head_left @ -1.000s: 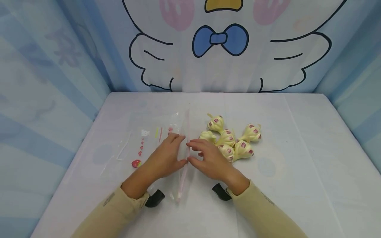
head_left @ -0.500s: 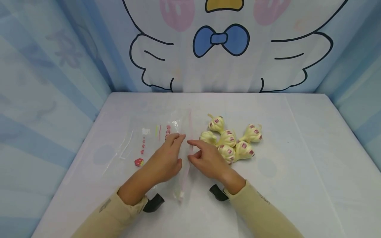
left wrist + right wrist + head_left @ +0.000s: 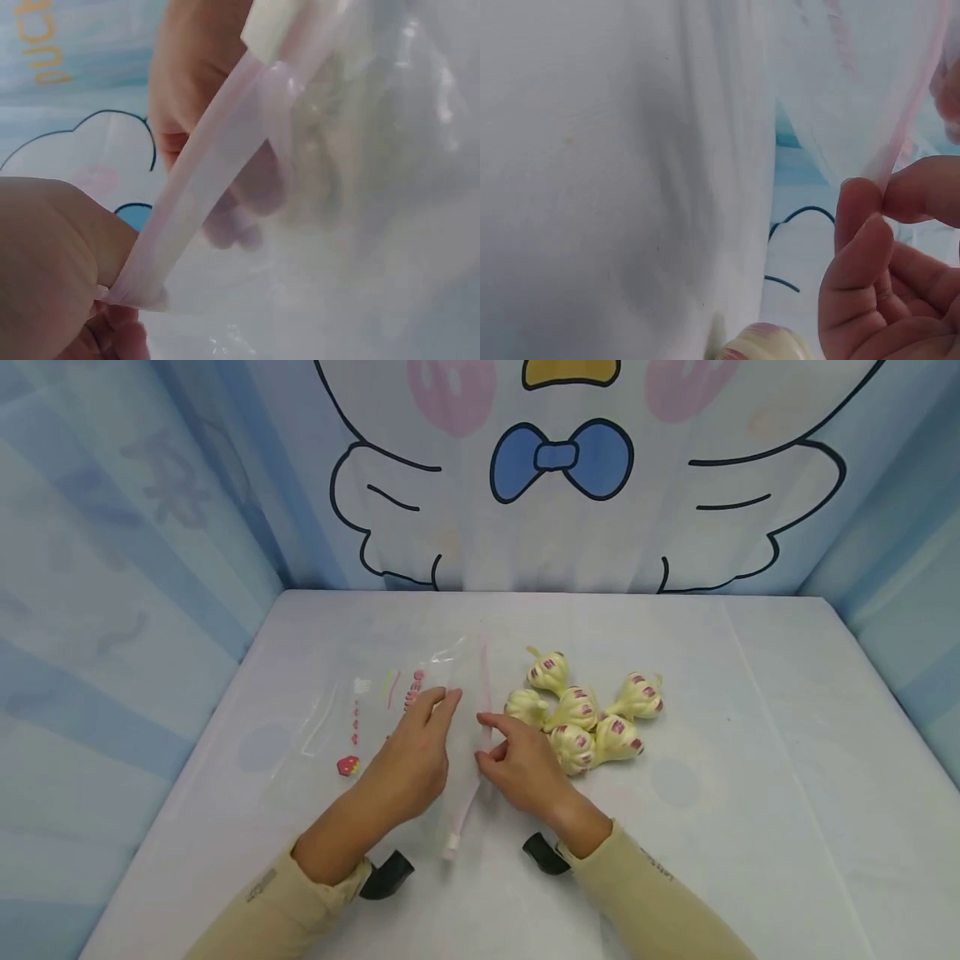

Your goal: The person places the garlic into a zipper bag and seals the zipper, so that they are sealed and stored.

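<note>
A clear plastic zip bag (image 3: 315, 727) with small red prints and a pink strip along its mouth lies between the hands. With its thumb and forefinger, my right hand (image 3: 525, 768) pinches the bag's edge, which the right wrist view shows closely. My left hand (image 3: 412, 760) lies over the bag left of the strip. In the left wrist view, the left hand (image 3: 60, 262) grips the mouth edge between its fingers. A white slider (image 3: 451, 847) sits at the strip's near end. Several garlic bulbs (image 3: 573, 708), pale yellow with purple patches, lie just beyond the right hand.
A white cloth covers the table (image 3: 750, 810). Behind it hangs a curtain (image 3: 555, 543) printed with a cartoon figure and a blue bow, and blue curtains (image 3: 112, 610) enclose the sides. Black wrist cameras (image 3: 387, 874) stick out at both sleeves.
The right thumb and forefinger have closed on the bag's edge. My left hand has drawn slightly left and back, and the gap between the hands has widened. The garlic bulbs stay put.
</note>
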The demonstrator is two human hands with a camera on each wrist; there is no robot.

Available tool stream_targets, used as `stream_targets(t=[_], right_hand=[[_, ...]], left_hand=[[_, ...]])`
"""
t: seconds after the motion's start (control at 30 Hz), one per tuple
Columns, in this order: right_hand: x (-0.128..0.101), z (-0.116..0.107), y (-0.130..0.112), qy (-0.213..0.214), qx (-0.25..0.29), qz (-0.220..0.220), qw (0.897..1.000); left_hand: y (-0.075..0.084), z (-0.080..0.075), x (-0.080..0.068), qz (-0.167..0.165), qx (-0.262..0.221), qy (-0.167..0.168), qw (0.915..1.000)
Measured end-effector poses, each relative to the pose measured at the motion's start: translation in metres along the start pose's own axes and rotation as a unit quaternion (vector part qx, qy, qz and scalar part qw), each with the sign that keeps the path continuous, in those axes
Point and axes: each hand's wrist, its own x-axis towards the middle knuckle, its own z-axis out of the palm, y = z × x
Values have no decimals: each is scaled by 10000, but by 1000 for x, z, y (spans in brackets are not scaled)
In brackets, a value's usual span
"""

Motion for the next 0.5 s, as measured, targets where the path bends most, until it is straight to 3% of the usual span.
stream_targets(t=[0.27, 0.5], right_hand=[[0, 3, 3, -239, -294, 228, 9990], [0, 3, 5, -302, -345, 357, 9983]], left_hand=[[-7, -9, 4, 73, 240, 518, 9983], [-8, -17, 7, 37, 125, 848, 9963]])
